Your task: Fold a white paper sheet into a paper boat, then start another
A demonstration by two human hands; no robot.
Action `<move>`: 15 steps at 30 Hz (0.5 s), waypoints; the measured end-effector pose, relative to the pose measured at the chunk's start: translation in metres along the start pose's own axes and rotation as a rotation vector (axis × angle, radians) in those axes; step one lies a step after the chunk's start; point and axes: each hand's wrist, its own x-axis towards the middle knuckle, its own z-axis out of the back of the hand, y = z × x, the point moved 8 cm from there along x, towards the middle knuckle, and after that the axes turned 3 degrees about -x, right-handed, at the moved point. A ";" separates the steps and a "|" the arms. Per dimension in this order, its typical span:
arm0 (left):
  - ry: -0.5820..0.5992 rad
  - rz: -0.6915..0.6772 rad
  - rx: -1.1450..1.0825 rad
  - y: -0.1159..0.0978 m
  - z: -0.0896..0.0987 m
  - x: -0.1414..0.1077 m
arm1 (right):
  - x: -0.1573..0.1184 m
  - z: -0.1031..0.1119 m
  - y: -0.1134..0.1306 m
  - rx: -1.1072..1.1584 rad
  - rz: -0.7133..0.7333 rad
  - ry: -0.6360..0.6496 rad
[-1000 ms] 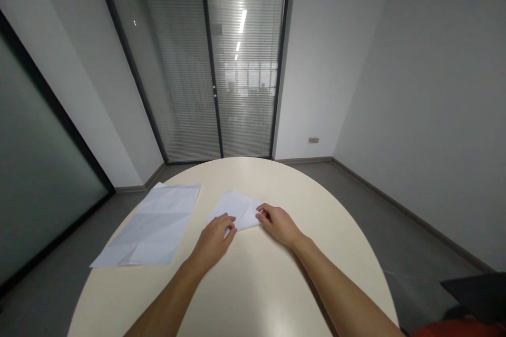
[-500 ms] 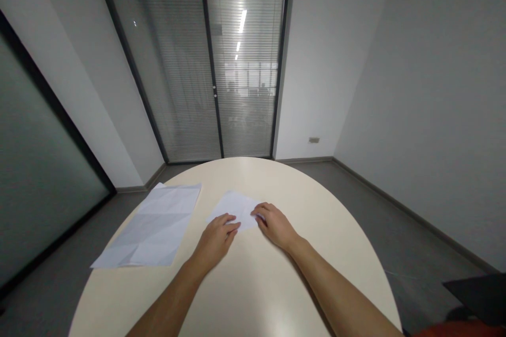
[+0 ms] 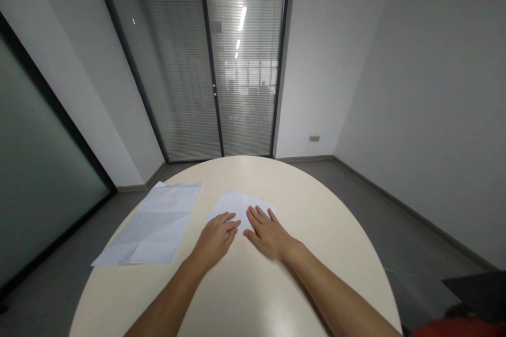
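Both hands rest on a small folded paper [image 3: 236,205] at the centre of the frame, on a round cream worktop [image 3: 253,284]. Right hand [image 3: 265,230] lies flat, fingers spread and extended, palm down over the right half of the sheet. Left hand [image 3: 215,234] sits just beside it, fingers loosely curled, fingertips on the near left edge of the paper. Neither hand grips anything; both press down.

The folded paper is white, lying flat; its far part shows past the fingers. Layers and the exact fold line are hard to read from here, probably a crease under the right palm.

Step in hand looks like flattening a fold. To do it well: keep the left fingertips pinning the near edge so the sheet does not slide on the smooth worktop, and sweep the right palm outward along the crease with even pressure. Check that the edges line up before pressing hard, since a misaligned crease is hard to undo. Finish with a fingertip or nail run along the fold for a sharp line. Avoid dragging both hands together; that would shift the paper.

A larger creased sheet [image 3: 152,225] lies unfolded at the left of the frame, well apart from the hands, near the worktop rim. Glass doors with blinds [image 3: 205,63] fill the upper centre. A dark object [image 3: 480,295] sits at the lower right corner.
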 end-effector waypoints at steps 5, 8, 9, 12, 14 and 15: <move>0.056 -0.077 0.026 -0.012 0.004 -0.001 | 0.000 0.007 -0.011 0.009 -0.039 -0.047; 0.125 -0.150 0.002 -0.025 0.006 -0.004 | 0.001 0.008 -0.016 0.010 -0.083 -0.072; 0.144 -0.167 -0.007 -0.030 0.006 -0.005 | 0.002 0.007 -0.018 0.010 -0.103 -0.075; 0.176 -0.199 -0.033 -0.040 0.005 -0.007 | 0.002 0.008 -0.024 -0.009 -0.193 -0.094; 0.183 -0.217 -0.042 -0.046 0.005 -0.007 | 0.002 0.009 -0.028 -0.025 -0.235 -0.103; 0.183 -0.223 -0.044 -0.048 0.005 -0.007 | 0.001 0.009 -0.028 -0.030 -0.238 -0.102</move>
